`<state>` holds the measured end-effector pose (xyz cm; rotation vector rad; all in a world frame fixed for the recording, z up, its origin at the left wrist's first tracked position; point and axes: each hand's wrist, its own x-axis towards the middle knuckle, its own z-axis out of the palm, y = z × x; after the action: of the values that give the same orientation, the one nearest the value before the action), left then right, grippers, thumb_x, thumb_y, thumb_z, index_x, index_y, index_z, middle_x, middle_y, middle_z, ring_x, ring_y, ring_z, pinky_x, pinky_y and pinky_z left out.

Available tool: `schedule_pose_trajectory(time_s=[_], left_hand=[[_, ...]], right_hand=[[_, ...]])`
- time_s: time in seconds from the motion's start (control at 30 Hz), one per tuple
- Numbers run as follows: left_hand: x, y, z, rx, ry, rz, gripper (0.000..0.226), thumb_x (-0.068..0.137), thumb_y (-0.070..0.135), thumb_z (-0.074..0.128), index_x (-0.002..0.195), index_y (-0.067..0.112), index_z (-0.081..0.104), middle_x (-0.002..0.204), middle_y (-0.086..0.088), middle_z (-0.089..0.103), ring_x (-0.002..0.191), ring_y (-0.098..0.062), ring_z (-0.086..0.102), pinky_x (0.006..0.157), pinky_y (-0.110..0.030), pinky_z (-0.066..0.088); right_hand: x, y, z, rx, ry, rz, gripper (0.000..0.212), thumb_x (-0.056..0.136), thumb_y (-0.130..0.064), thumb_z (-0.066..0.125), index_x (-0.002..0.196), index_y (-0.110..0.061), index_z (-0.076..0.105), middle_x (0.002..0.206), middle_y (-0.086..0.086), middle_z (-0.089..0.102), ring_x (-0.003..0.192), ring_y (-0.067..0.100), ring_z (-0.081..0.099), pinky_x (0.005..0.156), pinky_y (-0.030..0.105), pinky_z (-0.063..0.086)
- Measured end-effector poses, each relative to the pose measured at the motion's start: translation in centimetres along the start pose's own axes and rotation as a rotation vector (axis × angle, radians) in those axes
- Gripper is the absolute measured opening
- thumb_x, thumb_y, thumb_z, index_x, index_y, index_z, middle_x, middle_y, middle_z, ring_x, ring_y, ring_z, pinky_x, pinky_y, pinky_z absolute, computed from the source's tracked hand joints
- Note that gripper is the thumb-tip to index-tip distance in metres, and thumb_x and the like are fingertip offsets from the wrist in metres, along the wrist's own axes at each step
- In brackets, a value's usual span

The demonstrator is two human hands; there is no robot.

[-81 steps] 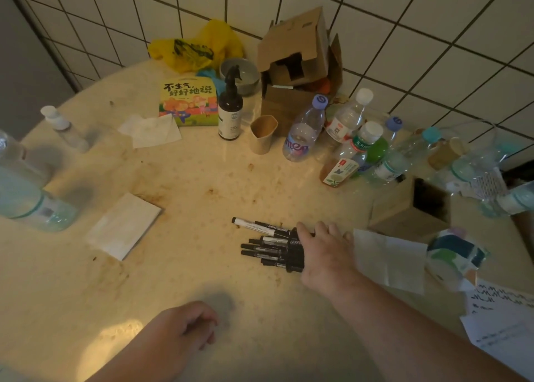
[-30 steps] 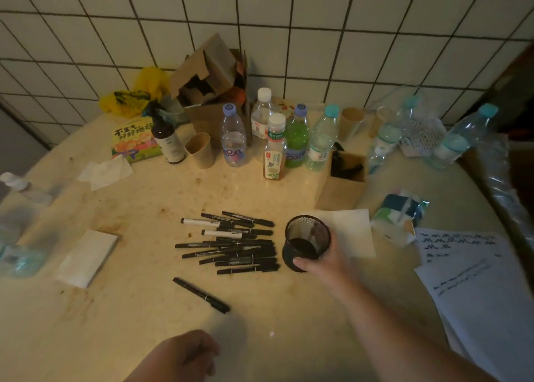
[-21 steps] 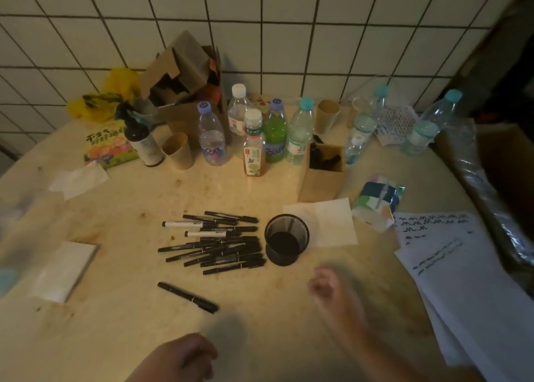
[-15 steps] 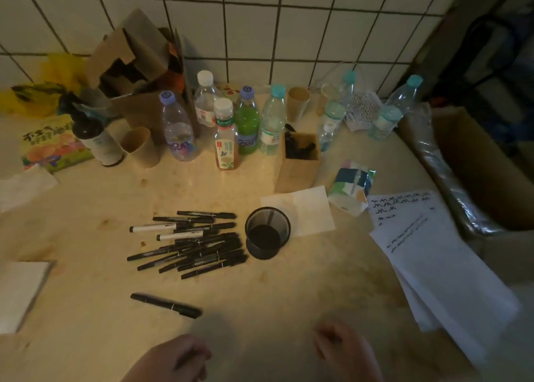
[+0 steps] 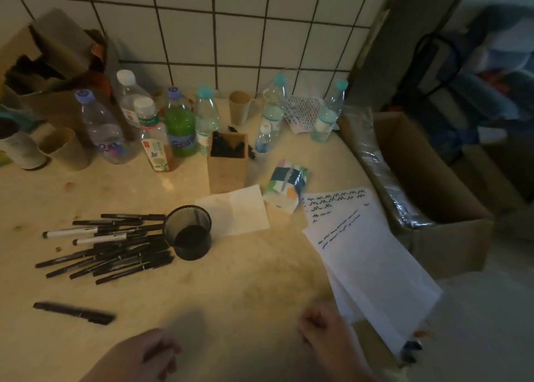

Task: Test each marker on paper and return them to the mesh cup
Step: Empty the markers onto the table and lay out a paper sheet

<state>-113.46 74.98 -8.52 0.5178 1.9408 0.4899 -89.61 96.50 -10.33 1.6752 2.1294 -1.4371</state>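
Head view: your left hand (image 5: 144,355) sits at the table's near edge, fingers loosely curled, nothing in them. Your right hand (image 5: 326,332) is just beside the lower corner of the paper stack (image 5: 372,254); fingers look curled, but blur hides whether they touch the sheet, so can't tell. Mesh cup (image 5: 189,231) stands upright and empty, touching the marker pile (image 5: 107,246) on its left; one stray marker (image 5: 73,313) lies apart, nearer you. Markers are light, stiff, smooth and will roll, so pinch mid-barrel. Paper is thin and floppy; press it flat before writing. Cup is light and tips easily, so drop markers in vertically.
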Motion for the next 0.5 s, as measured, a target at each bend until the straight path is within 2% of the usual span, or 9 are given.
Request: schedule_pose_trajectory(time_s=[0.1, 0.2, 0.37, 0.5], left_hand=[[-0.5, 3.2, 4.9, -0.147, 0.115, -0.029, 0.017, 0.093, 0.003, 0.059, 0.087, 0.012, 0.073, 0.075, -0.005, 0.077, 0.071, -0.02, 0.071, 0.069, -0.027, 0.052], [-1.9, 6.6, 8.6, -0.291, 0.228, -0.05, 0.019, 0.093, -0.004, 0.056, 0.087, 0.003, 0.072, 0.073, -0.015, 0.075, 0.071, -0.032, 0.067, 0.067, -0.036, 0.049], [-3.9, 11.2, 13.4, -0.27, 0.163, -0.049, 0.02, 0.095, 0.0, 0.055, 0.089, 0.006, 0.072, 0.077, -0.012, 0.076, 0.075, -0.03, 0.069, 0.068, -0.035, 0.049], [-3.7, 12.6, 14.7, -0.245, 0.148, -0.053, 0.022, 0.096, 0.003, 0.054, 0.088, 0.01, 0.073, 0.079, -0.01, 0.076, 0.075, -0.028, 0.069, 0.071, -0.038, 0.05]], right_hand=[[1.2, 2.8, -3.9, 0.046, -0.026, -0.057, 0.017, 0.082, -0.022, 0.074, 0.077, -0.037, 0.068, 0.071, -0.007, 0.075, 0.065, 0.01, 0.071, 0.073, 0.035, 0.058], [1.5, 4.5, -6.8, 0.051, -0.054, -0.083, 0.006, 0.084, -0.03, 0.072, 0.08, -0.03, 0.067, 0.073, -0.011, 0.074, 0.069, 0.007, 0.069, 0.072, 0.031, 0.057], [1.0, 7.1, -11.6, 0.095, -0.137, -0.079, 0.007, 0.088, -0.026, 0.071, 0.084, -0.024, 0.067, 0.077, -0.011, 0.075, 0.072, 0.008, 0.072, 0.075, 0.029, 0.06], [1.1, 8.5, -13.3, 0.131, -0.129, -0.06, 0.007, 0.088, -0.022, 0.072, 0.083, -0.022, 0.067, 0.074, -0.009, 0.075, 0.068, 0.009, 0.071, 0.071, 0.026, 0.059]])
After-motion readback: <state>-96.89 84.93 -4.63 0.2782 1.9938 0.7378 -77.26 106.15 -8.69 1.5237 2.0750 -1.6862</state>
